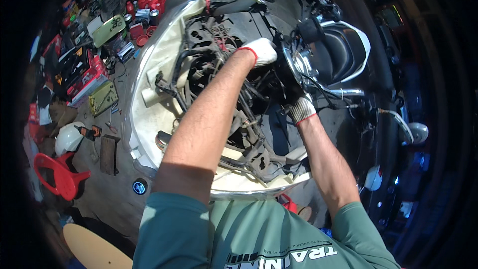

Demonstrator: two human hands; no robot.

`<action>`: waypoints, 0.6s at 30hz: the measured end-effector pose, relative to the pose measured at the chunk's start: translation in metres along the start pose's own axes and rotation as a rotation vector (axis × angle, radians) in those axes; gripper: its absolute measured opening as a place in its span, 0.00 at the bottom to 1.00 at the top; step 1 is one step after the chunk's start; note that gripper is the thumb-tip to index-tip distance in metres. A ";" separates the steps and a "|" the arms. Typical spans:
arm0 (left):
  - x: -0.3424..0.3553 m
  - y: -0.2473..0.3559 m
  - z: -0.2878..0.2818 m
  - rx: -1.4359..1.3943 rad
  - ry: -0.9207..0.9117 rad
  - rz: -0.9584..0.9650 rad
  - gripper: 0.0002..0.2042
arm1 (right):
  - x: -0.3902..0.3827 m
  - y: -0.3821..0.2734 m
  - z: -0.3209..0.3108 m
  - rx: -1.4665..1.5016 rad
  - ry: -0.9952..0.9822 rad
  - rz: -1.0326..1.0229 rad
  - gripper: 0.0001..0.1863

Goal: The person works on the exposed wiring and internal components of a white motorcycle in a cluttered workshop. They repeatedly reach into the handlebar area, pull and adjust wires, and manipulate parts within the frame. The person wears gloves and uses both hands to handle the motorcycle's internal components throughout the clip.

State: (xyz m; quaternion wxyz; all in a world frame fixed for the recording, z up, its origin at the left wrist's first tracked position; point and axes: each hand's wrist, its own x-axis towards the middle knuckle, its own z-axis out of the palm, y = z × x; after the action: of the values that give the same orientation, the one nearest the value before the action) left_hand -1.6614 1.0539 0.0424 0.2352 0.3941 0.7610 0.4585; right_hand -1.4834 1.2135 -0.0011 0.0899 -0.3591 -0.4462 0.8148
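Two gloves: white knit with red-edged cuffs, one on the left hand (264, 52) and one on the right hand (301, 109); both bare forearms reach forward from a green shirt (174, 224)
Left hand: above the middle of the wiring (211, 32), back of the glove toward the camera; its fingers are turned away, so I cannot tell how far they are bent or whether they hold anything
Right hand: nearer the torso and farther right, beside dark parts; its fingertips are lost in shadow, so grip and opening cannot be told
Cream shell (140, 124): in the centre, directly ahead of the shirt; its curved wall stands around a dark tubular frame (178, 67) and tangled cables
Right of the shell: a black panel with a white edge (333, 52), close to the right hand; a chrome bar (348, 92) runs just below it
Left floor: a white helmet (68, 138) with an orange-and-black power tool (89, 131) just beside it; a red plastic piece (67, 182) lies nearer the person
Far left: red bottles (152, 2) clustered near the shell; a tray of small parts (103, 97) nearer the helmet
Lower left corner: a beige rounded board (94, 249)
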 end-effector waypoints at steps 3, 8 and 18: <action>0.000 -0.011 -0.004 0.067 0.000 -0.189 0.22 | -0.014 -0.002 0.025 -0.028 -0.081 0.027 0.10; -0.018 0.023 -0.008 0.300 0.034 -0.218 0.21 | -0.010 -0.006 0.019 0.074 -0.086 0.056 0.12; -0.056 0.050 0.002 0.361 0.140 -0.366 0.21 | -0.012 -0.007 0.028 -0.218 -0.261 -0.139 0.18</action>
State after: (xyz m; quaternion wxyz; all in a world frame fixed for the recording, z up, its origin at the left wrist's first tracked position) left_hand -1.6079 1.0232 0.0857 0.1868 0.2529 0.9034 0.2914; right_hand -1.4943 1.1934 0.0199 0.0479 -0.2261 -0.5634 0.7932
